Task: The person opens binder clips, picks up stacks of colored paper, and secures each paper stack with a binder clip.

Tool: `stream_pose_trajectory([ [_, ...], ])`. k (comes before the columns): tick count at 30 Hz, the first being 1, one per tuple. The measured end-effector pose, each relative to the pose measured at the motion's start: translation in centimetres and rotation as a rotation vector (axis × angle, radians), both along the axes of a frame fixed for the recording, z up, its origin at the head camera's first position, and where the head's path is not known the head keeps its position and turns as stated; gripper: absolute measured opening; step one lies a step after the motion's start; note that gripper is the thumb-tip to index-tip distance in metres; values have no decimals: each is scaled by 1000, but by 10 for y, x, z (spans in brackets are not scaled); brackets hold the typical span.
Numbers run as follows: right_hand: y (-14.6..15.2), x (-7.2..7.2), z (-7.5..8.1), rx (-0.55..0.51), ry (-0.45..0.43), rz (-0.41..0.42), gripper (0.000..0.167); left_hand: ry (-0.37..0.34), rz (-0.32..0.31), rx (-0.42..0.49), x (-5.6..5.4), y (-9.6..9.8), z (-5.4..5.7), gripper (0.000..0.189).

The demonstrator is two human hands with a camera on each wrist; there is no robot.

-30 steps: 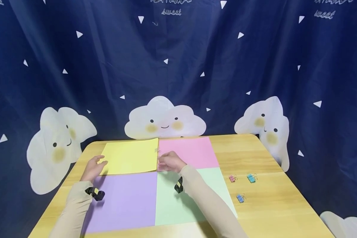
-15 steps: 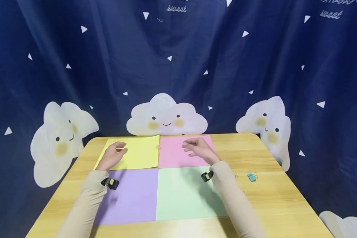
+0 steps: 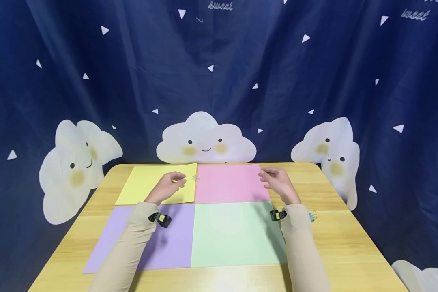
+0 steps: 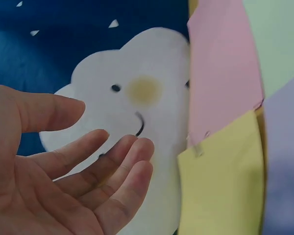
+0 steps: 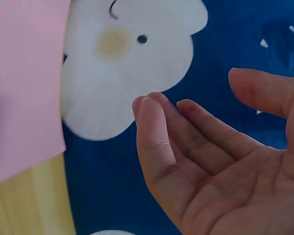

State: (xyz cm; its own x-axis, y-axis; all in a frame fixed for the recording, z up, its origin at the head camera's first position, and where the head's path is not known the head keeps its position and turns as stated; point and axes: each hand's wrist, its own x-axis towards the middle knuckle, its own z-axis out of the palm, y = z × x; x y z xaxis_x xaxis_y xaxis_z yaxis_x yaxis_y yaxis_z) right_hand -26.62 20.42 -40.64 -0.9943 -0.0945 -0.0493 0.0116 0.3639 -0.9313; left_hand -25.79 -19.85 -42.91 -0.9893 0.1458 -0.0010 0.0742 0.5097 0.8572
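My left hand (image 3: 166, 187) hovers over the yellow sheet (image 3: 138, 184), its fingers loosely bent and holding nothing. Over the right edge of the pink sheet (image 3: 226, 184) hangs my right hand (image 3: 280, 184), also holding nothing, thumb apart from the fingers in the right wrist view. A small clip (image 3: 195, 177) with wire handles sits on the yellow sheet's right edge, beside the pink sheet; the left wrist view shows the same clip (image 4: 199, 150). In front lie a purple sheet (image 3: 175, 243) and a pale green sheet (image 3: 237, 235), edge to edge.
A teal binder clip (image 3: 312, 217) lies on the wooden table (image 3: 346, 247), partly covered by my right sleeve (image 3: 303, 243). Behind the table hangs a dark blue curtain (image 3: 233, 40) printed with clouds and triangles.
My right hand has left the seam between the yellow and pink sheets and moved right. My left hand has moved right from the yellow sheet's left edge. My right arm now covers two smaller clips.
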Motion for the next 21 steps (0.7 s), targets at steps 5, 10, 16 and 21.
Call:
stream_pose_trajectory([
  [5, 14, -2, -15, 61, 8, -7, 50, -31, 2, -11, -6, 21, -13, 37],
  [10, 40, 0, -16, 307, 38, -35, 53, 11, 2, -81, -16, 38, -23, 36],
  [16, 73, 9, -13, 520, -78, -15, 45, 23, 46, -248, -30, 58, -32, 37],
  [21, 86, 12, -17, 504, -206, 37, 38, -17, 75, -347, -37, 77, -36, 39],
])
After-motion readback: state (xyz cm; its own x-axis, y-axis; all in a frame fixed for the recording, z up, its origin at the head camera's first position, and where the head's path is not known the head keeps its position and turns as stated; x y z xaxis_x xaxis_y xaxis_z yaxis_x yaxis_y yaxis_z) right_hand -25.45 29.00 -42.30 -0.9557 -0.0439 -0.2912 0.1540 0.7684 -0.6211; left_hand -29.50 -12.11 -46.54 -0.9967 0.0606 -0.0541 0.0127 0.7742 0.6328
